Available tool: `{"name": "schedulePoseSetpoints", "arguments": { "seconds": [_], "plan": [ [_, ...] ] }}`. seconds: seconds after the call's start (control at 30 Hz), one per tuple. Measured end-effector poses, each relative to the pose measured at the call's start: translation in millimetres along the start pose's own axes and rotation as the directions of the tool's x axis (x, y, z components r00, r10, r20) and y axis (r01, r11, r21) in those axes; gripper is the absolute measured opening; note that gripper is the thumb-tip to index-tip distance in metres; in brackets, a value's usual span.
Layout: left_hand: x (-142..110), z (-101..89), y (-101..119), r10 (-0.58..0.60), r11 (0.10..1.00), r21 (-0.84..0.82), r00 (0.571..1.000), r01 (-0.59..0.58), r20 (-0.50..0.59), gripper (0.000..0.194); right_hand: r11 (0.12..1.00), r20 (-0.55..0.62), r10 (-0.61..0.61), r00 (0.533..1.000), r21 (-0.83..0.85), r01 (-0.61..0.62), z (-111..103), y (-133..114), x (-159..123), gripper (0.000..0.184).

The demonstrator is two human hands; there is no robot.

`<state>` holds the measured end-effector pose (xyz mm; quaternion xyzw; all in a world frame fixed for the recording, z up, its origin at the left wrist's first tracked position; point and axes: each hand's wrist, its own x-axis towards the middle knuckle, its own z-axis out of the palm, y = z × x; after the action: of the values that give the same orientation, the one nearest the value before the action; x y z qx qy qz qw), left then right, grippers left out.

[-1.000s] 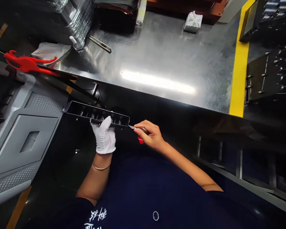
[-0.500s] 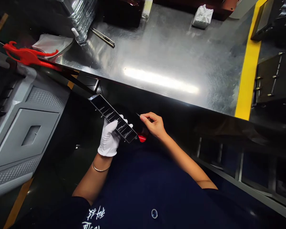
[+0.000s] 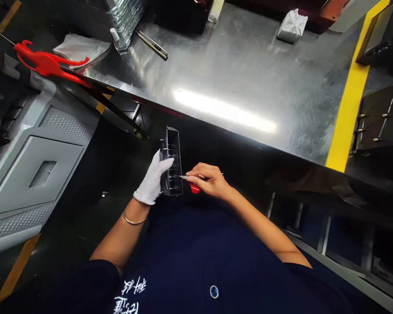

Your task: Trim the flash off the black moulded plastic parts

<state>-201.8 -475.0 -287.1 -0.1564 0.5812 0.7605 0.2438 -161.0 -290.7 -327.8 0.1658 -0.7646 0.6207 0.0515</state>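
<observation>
My left hand [image 3: 151, 179], in a white glove, is closed round a long black plastic part [image 3: 174, 152] with a row of dividers and small pins along its side. The part stands nearly upright in the view, its hollow side turned to the right. Bare and closed in a pinch, my right hand [image 3: 209, 179] holds a small knife [image 3: 183, 177] with a thin pointed blade. The blade tip is at the right edge of the black part; whether it touches I cannot tell. Just below the right fingers shows a red object [image 3: 194, 188], partly hidden.
Ahead is a metal table [image 3: 242, 78] with a box cutter [image 3: 152, 45], a small clear bottle [image 3: 118, 41] and a white wrapped bundle [image 3: 292, 26]. A red air gun [image 3: 49, 63] lies at its left edge, above a grey crate [image 3: 36, 170]. Yellow tape [image 3: 345, 117] runs at right.
My left hand has turned the black part from a slant to nearly upright. My right hand has brought the knife left and down to the part's edge. The camera view has shifted slightly.
</observation>
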Motion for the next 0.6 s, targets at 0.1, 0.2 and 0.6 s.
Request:
{"name": "schedulePoseSetpoints", "arguments": {
  "seconds": [0.1,0.2,0.6],
  "plan": [
    [-6.4,-2.8,-0.3,-0.043,0.998,0.041,0.994,0.039,0.101,0.045,0.999,-0.064,-0.018,0.998,-0.038,0.016,-2.5,11.9,12.8,0.017],
    [-13.6,-7.7,0.3,-0.091,0.991,0.11,0.978,0.071,0.186,0.047,0.996,-0.145,0.025,0.989,-0.08,-0.036,-10.0,30.8,28.7,0.021],
    [-18.2,-56.5,5.7,-0.488,0.85,0.101,0.7,0.517,0.522,0.049,0.99,0.145,-0.029,0.989,-0.133,0.049,-53.2,6.0,25.8,0.021]
  ]
}}
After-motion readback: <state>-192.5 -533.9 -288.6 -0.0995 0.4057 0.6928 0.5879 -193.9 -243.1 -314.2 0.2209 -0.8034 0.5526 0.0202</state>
